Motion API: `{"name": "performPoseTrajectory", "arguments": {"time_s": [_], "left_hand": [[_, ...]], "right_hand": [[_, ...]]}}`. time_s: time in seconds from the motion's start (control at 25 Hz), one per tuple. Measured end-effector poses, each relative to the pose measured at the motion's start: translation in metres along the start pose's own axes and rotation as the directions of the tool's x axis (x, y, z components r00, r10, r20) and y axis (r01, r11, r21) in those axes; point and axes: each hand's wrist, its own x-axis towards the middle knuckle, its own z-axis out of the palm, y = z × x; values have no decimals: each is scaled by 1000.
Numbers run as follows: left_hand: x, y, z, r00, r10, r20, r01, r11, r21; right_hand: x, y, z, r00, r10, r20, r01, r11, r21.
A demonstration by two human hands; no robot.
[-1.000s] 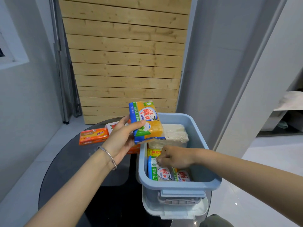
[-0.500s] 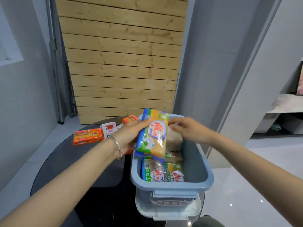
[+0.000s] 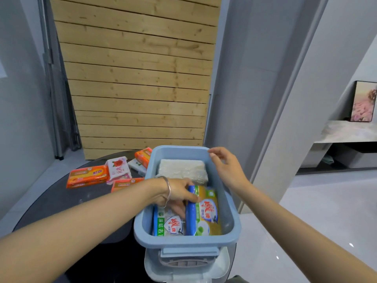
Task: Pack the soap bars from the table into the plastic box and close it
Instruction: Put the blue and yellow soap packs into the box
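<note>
Nearest the camera, a white lid (image 3: 186,270) lay under the front end of the blue plastic box (image 3: 184,245), which stood on the dark round table (image 3: 61,203). Inside the box, a green-edged soap pack (image 3: 168,224) lay at the front left and a yellow soap pack (image 3: 205,211) at the front right. The left hand (image 3: 179,194), a bangle (image 3: 168,189) at its wrist, reached down over the left rim and pinched the yellow pack's blue edge between thumb and fingers. Beyond them a pale wrapped bar (image 3: 182,169) filled the far end. The right hand (image 3: 226,166) hovered over the far right corner, fingers loosely spread, holding nothing. Left of the box, orange soap bars (image 3: 87,175) and a rose-printed bar (image 3: 118,167) remained on the table.
</note>
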Motion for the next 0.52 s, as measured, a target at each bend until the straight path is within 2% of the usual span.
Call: {"name": "performPoseTrajectory", "arguments": {"time_s": [0.08, 0.16, 0.24, 0.32, 0.4, 0.52], "left_hand": [[4, -4, -3, 994, -50, 93, 42, 995, 85], [8, -5, -5, 994, -32, 105, 5, 969, 247], [7, -6, -6, 995, 83, 58, -101, 827, 553], [2, -6, -7, 977, 208, 49, -181, 683, 708], [-9, -5, -13, 964, 263, 29, -192, 620, 760], [-25, -3, -33, 956, 287, -54, -86, 455, 886]], "right_hand": [[-4, 1, 7, 1000, -15, 21, 15, 1000, -2], [-8, 0, 10, 999, -31, 27, 32, 999, -35], [-12, -5, 6, 995, -86, 43, 90, 990, -105], [-19, -12, 0, 971, -148, 186, 185, 962, -200], [-28, -18, -5, 903, -149, 402, 297, 894, -337], [-34, -26, -8, 805, -29, 592, 417, 737, -531]]}}
